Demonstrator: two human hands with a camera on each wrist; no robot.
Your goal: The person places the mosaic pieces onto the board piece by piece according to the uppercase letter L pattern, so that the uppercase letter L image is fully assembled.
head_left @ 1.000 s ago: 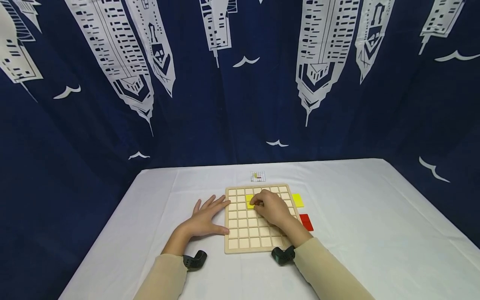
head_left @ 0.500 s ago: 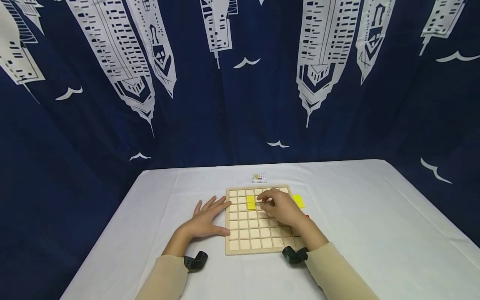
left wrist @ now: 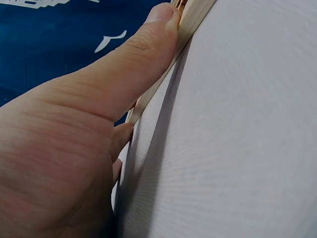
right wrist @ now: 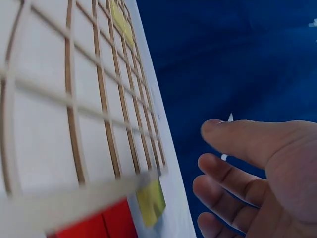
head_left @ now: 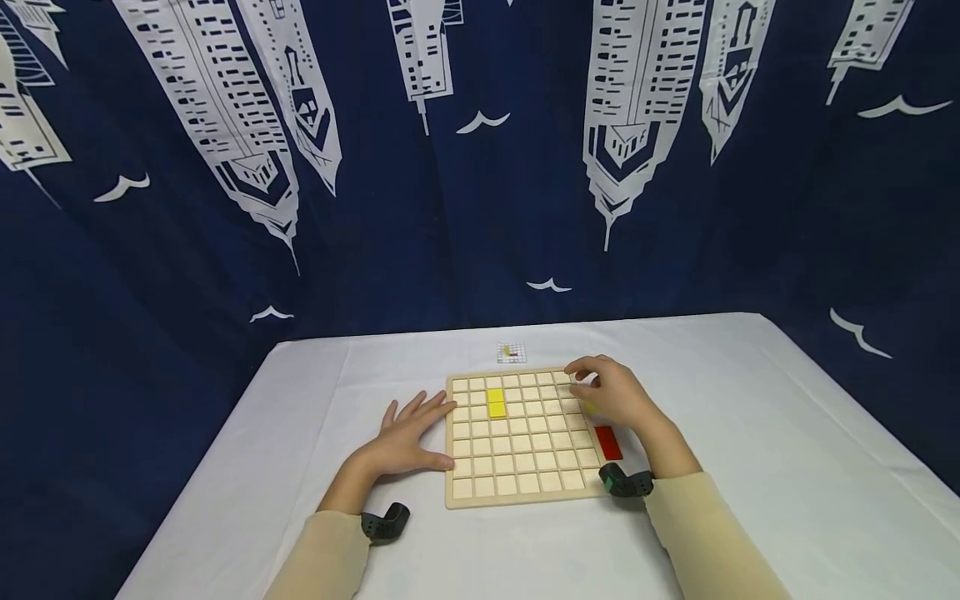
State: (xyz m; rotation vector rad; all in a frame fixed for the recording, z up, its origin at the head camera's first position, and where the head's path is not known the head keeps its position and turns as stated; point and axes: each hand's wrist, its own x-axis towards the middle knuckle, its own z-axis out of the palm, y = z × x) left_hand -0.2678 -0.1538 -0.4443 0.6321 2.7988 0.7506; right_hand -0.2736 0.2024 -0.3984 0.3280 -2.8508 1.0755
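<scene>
My left hand [head_left: 399, 442] lies at the left edge of a wooden grid board [head_left: 522, 444], fingers spread straight, fingertips and thumb at its rim. In the left wrist view its thumb [left wrist: 143, 57] presses along the board's side. A yellow piece [head_left: 496, 403] covers two cells in the upper left part of the grid. My right hand [head_left: 621, 396] hovers over the board's upper right edge with fingers loosely bent. The right wrist view shows nothing between its thumb and fingers. Below that hand, beside the board, lies another yellow piece [right wrist: 151, 203], mostly hidden in the head view.
Red pieces [head_left: 608, 442] lie side by side on the table along the board's right edge. A small card [head_left: 512, 352] with a printed grid and coloured cells lies behind the board. A white cloth [head_left: 750, 433] covers the table; a dark blue curtain [head_left: 465, 233] hangs behind.
My right hand has moved right, from beside the yellow piece on the grid to the board's right edge, uncovering the grid and the red pieces. My left hand has stayed in place.
</scene>
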